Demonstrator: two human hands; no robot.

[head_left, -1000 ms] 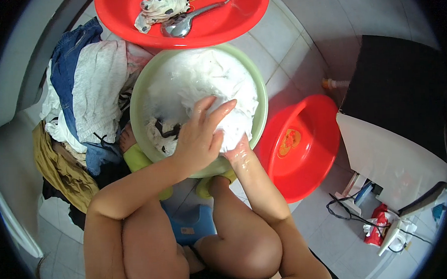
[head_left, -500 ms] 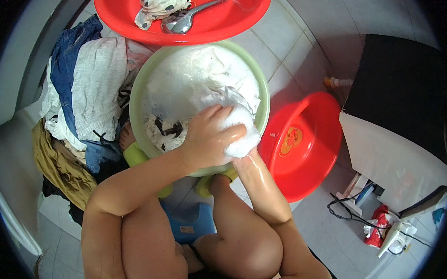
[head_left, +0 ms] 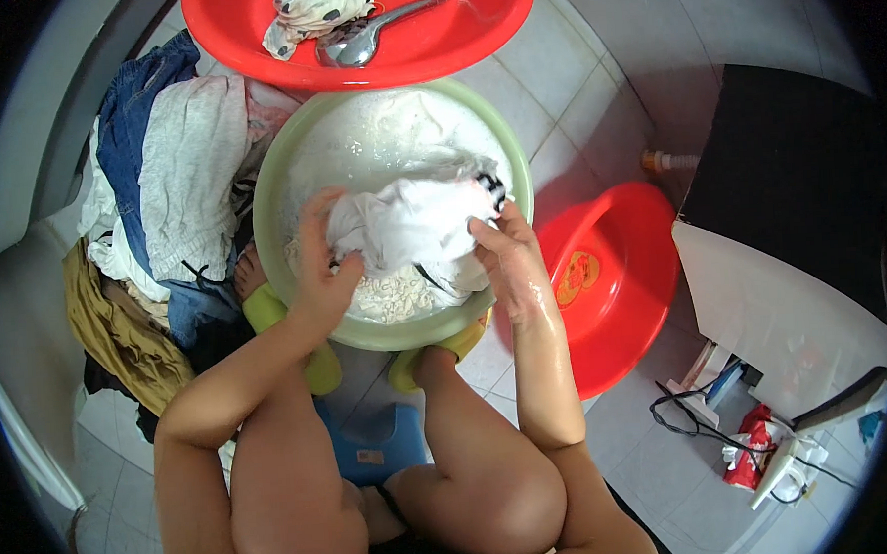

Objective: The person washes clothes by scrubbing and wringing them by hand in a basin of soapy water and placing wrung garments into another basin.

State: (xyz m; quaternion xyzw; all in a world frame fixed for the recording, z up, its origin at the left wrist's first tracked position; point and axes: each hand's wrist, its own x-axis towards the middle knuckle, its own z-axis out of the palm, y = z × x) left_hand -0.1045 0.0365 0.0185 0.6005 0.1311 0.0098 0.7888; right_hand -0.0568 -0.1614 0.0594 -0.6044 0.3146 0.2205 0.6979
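A wet white garment with a black-and-white patterned patch at its right end is stretched between my hands, over a pale green basin. My left hand grips its left end, thumb toward me. At the other end my right hand pinches the cloth near the patterned patch. Sudsy water and more white laundry fill the basin. Below the held garment, a cream, textured piece of cloth shows near the basin's front rim.
Beyond the basin, a red tub holds a shower head and a spotted cloth. Another red tub stands at right. Clothes are heaped at left. A blue stool is beneath me; cables lie lower right.
My hands have moved apart from a bunched, foam-covered clasp. The white garment is now spread between them, and its patterned patch has come into sight.
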